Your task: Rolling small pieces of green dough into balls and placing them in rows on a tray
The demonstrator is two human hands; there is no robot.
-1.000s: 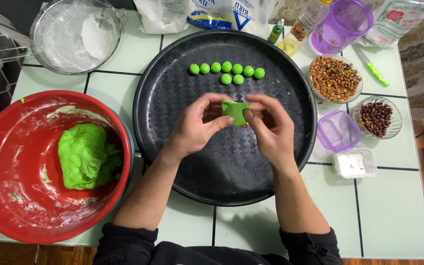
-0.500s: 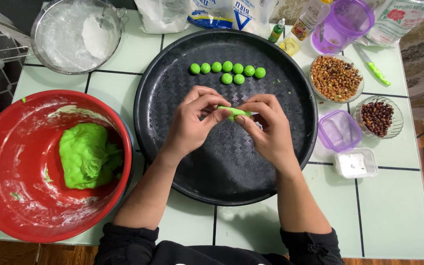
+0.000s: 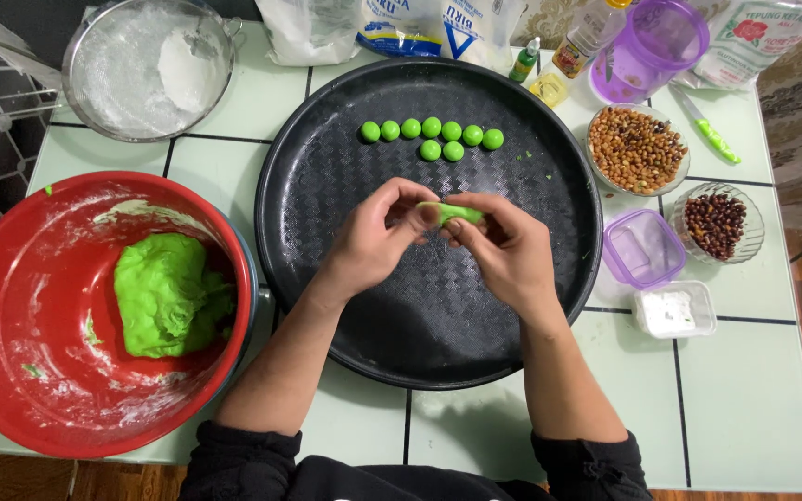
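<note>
**Head view: dough piece pinched between both my hands**

Head camera looks down my forearms, which reach from my dark sleeves over the tiled table (image 3: 744,399) to the middle of the black tray (image 3: 438,325). My left hand (image 3: 378,243) and right hand (image 3: 508,250) meet there, fingers curled almost closed, each gripping one end of a small green dough piece (image 3: 457,212). It is flattened, with its long axis running left to right between my fingertips, and held just above the tray. Both hands are equally near it. Off to my left, well apart, the red bowl (image 3: 11,371) holds the dough lump (image 3: 164,292). Farther up the tray lie the green balls (image 3: 429,135) in a short row. Beyond sit the peanut bowl (image 3: 638,148) and the flour sieve (image 3: 146,65).
</note>
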